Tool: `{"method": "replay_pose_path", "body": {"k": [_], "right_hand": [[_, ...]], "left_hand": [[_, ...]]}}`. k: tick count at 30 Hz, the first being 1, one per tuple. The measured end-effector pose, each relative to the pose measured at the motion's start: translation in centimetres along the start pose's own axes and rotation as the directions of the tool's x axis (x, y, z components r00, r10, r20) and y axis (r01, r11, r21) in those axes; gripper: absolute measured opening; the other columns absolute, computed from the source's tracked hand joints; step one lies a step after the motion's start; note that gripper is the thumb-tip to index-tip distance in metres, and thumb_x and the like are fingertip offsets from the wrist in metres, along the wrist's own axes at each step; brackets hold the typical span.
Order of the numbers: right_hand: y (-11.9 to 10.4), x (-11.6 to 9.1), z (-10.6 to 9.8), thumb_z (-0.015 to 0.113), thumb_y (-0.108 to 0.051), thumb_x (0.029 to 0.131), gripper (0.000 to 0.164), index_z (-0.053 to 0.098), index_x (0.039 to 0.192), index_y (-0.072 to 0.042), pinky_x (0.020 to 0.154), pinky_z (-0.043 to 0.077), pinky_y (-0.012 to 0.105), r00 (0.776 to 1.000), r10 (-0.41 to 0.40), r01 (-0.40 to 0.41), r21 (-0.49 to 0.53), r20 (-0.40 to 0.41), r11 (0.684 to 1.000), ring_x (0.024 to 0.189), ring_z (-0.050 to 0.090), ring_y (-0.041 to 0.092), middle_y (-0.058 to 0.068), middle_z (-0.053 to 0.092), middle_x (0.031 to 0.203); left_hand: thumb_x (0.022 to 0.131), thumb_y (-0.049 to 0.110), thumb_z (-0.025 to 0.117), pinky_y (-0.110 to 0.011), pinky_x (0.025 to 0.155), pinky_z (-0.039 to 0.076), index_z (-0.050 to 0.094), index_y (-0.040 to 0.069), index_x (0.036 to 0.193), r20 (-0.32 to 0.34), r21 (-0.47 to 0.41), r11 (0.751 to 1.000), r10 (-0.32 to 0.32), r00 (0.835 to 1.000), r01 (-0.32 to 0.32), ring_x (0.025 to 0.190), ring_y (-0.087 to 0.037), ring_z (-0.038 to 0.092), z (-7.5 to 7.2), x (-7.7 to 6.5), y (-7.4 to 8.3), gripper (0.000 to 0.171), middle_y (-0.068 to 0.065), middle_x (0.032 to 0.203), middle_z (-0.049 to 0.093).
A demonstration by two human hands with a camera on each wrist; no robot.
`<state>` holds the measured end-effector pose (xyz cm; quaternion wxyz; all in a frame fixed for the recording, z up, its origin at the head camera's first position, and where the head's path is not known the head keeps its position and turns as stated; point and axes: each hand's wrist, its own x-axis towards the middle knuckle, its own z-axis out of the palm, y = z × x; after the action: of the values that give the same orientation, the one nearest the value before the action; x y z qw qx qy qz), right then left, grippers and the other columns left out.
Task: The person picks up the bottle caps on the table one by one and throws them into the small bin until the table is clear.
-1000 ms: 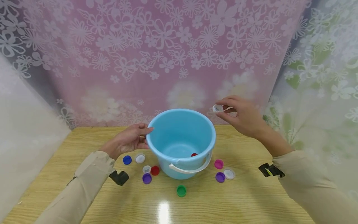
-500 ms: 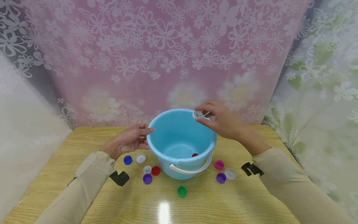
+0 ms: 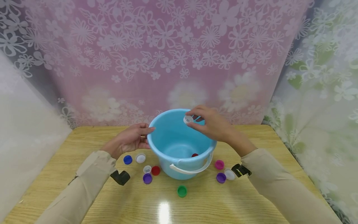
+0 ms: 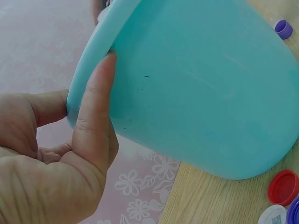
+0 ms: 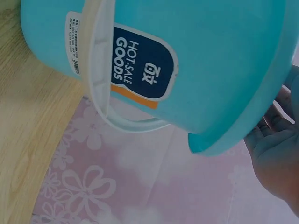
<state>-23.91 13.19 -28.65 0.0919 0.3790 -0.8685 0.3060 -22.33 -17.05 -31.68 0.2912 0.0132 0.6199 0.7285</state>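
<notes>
A light-blue bucket (image 3: 180,137) stands on the wooden table, its white handle (image 3: 193,170) folded down at the front. My left hand (image 3: 131,140) grips the left side of its rim; in the left wrist view the thumb and fingers (image 4: 96,112) pinch that rim (image 4: 88,60). Between thumb and fingertips my right hand (image 3: 213,126) pinches a white bottle cap (image 3: 188,119), held over the bucket's mouth near the back right. Part of a red bottle cap (image 3: 195,155) shows inside on the bottom. In the right wrist view the rim hides some of the right hand (image 5: 275,144).
Several caps lie left of the bucket, among them a blue cap (image 3: 127,160), a white cap (image 3: 140,158), a red cap (image 3: 155,170) and a purple cap (image 3: 147,178). A green cap (image 3: 182,191) lies in front. Rightward are a pink cap (image 3: 219,164) and another purple cap (image 3: 221,178).
My right hand has moved left with the white bottle cap, from right of the bucket to over its mouth. My left hand has stayed on the rim.
</notes>
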Motion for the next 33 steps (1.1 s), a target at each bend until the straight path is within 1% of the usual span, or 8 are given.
{"method": "replay_pose_path", "body": {"k": [6, 14, 20, 24, 29, 33], "right_hand": [[0.6, 0.2, 0.6, 0.066, -0.026, 0.092, 0.036, 0.063, 0.123, -0.007, 0.086, 0.052, 0.031, 0.999, 0.026, -0.026, 0.01, 0.023, 1.0, 0.098, 0.058, 0.016, 0.004, 0.058, 0.115], [1.0, 0.0, 1.2, 0.066, -0.028, 0.092, 0.037, 0.062, 0.123, -0.008, 0.087, 0.052, 0.034, 0.997, 0.073, -0.072, -0.013, 0.036, 0.997, 0.099, 0.059, 0.018, 0.003, 0.059, 0.115], [1.3, -0.2, 1.8, 0.066, -0.027, 0.092, 0.036, 0.062, 0.123, -0.009, 0.087, 0.052, 0.035, 0.996, 0.074, -0.074, -0.013, 0.054, 0.997, 0.099, 0.058, 0.017, 0.003, 0.058, 0.113], [1.5, -0.4, 2.1, 0.065, -0.026, 0.092, 0.036, 0.062, 0.123, -0.007, 0.087, 0.052, 0.037, 0.996, 0.07, -0.069, -0.021, 0.063, 0.997, 0.099, 0.058, 0.018, 0.003, 0.058, 0.113], [1.6, -0.5, 2.2, 0.065, -0.026, 0.093, 0.036, 0.062, 0.124, -0.008, 0.087, 0.051, 0.041, 0.994, 0.074, -0.071, -0.039, 0.076, 0.997, 0.1, 0.057, 0.018, 0.003, 0.057, 0.114], [1.6, -0.6, 2.2, 0.065, -0.026, 0.092, 0.035, 0.062, 0.123, -0.009, 0.085, 0.051, 0.039, 0.995, 0.067, -0.063, -0.057, 0.079, 0.996, 0.099, 0.057, 0.018, 0.002, 0.058, 0.114]], "left_hand": [[0.1, 0.022, 0.052, -0.029, 0.061, 0.058, 0.039, -0.002, 0.112, 0.001, -0.001, 1.0, 0.001, 1.0, -0.001, 0.061, -0.016, 0.063, -0.1, 0.0, -0.1, 0.029, -0.013, 0.082, 0.057], [0.101, 0.022, 0.051, -0.029, 0.061, 0.058, 0.038, -0.004, 0.118, -0.005, -0.002, 1.0, 0.0, 1.0, 0.0, 0.061, -0.016, 0.064, -0.2, 0.0, -0.4, 0.033, -0.014, 0.083, 0.058], [0.101, 0.021, 0.051, -0.029, 0.061, 0.058, 0.039, -0.004, 0.118, -0.009, 0.003, 1.0, 0.001, 1.0, -0.001, 0.061, -0.016, 0.064, 0.0, 0.0, -0.5, 0.033, -0.014, 0.083, 0.058], [0.1, 0.021, 0.051, -0.03, 0.062, 0.059, 0.04, -0.004, 0.118, -0.003, -0.001, 1.0, 0.004, 1.0, -0.004, 0.062, -0.017, 0.065, 0.1, 0.0, -0.4, 0.033, -0.014, 0.084, 0.059], [0.1, 0.022, 0.052, -0.031, 0.063, 0.059, 0.037, -0.005, 0.123, 0.006, -0.008, 1.0, 0.011, 1.0, -0.011, 0.063, -0.017, 0.066, 0.1, 0.0, -0.4, 0.038, -0.015, 0.085, 0.06], [0.1, 0.021, 0.052, -0.031, 0.062, 0.059, 0.037, -0.006, 0.124, -0.002, 0.0, 1.0, 0.03, 1.0, -0.03, 0.062, -0.017, 0.066, 0.2, 0.0, -0.4, 0.039, -0.015, 0.085, 0.06]]}}
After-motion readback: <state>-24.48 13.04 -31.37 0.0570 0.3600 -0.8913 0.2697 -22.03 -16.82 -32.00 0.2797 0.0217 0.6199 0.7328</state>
